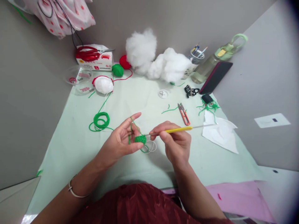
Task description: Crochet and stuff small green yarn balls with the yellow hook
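My left hand (122, 140) pinches a small green crochet piece (140, 139) between thumb and fingers, with green yarn looped over the raised index finger. My right hand (174, 141) is closed round a yellow-handled crochet hook (178, 129), whose metal tip reaches into the green piece. Both hands hover over a pale green table cover (77, 149). A loose coil of green yarn (101, 120) lies to the left of my left hand, its strand running toward a white yarn ball (103, 84).
Red-handled thread snips (183, 114) lie just beyond my right hand. At the back are white stuffing (158, 60), green (117, 70) and red (124, 62) yarn balls, red scissors on a box (90, 53), a pen cup (195, 60), a bottle (216, 60) and a phone (216, 77). White paper (220, 132) lies right.
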`<state>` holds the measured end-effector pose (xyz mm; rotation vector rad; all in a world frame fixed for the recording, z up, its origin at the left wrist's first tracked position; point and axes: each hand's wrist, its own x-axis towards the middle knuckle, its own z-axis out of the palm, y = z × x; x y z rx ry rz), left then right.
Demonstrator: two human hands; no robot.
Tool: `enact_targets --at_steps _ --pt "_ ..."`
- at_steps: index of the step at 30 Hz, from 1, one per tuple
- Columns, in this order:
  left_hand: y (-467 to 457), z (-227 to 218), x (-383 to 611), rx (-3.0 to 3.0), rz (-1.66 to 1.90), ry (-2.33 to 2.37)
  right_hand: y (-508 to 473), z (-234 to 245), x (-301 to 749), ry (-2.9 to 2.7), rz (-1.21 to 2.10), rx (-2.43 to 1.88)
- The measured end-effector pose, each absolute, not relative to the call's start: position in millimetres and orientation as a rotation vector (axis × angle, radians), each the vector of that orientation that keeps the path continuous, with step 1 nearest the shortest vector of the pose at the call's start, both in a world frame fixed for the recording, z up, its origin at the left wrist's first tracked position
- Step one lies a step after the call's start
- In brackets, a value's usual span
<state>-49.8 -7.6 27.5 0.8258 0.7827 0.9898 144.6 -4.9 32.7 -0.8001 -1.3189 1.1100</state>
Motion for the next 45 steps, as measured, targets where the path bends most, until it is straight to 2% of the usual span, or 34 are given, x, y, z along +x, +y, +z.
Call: enact_targets --at_steps 4,11,17,31,45 --pt "-6.9 26.3 -57.0 0.972 0.954 0.777 -1.8 32.2 146.9 -1.201 1.266 -0.808" --pt "-6.3 30.5 -65.7 1.196 0.85 0.828 2.2 34.5 158.1 -1.273 1.295 -0.781" --pt "-6.0 24.7 -62.3 1.057 0.886 0.781 3.1 29.8 150.0 -1.269 1.408 -0.718" --pt "-5.9 15.0 -47.8 0.83 0.883 0.721 -2.3 30.5 138.7 -1.31 1.223 -0.763" --pt "-5.4 19.7 -47.8 0.825 0.895 0.632 1.8 25.2 143.3 -1.202 1.364 -0.717"
